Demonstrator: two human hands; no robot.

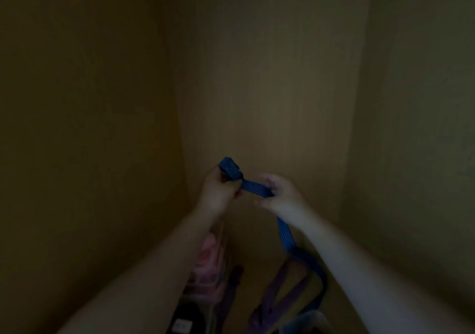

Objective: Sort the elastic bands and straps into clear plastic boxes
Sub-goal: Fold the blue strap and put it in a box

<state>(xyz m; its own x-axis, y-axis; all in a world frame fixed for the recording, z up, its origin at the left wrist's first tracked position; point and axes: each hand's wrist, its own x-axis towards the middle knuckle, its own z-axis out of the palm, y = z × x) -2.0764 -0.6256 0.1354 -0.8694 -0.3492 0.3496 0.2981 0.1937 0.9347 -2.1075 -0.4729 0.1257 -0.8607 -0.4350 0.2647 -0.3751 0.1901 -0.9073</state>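
Dim brown wooden panels (257,76) fill the head view; the left hand (219,188) and right hand (281,195) each grip the blue strap (254,188), held up between them; its hanging tail could snag the purple strap (290,282) below; a faint clear box (205,286) seems to hold something pink (208,261).

A wide ribbed blue elastic strap (257,188) is pulled taut, twisted once near its folded left end, with its tail hanging down. Below that strap lie purple webbing straps (279,282) and, to their left, possibly pink bands (208,256).
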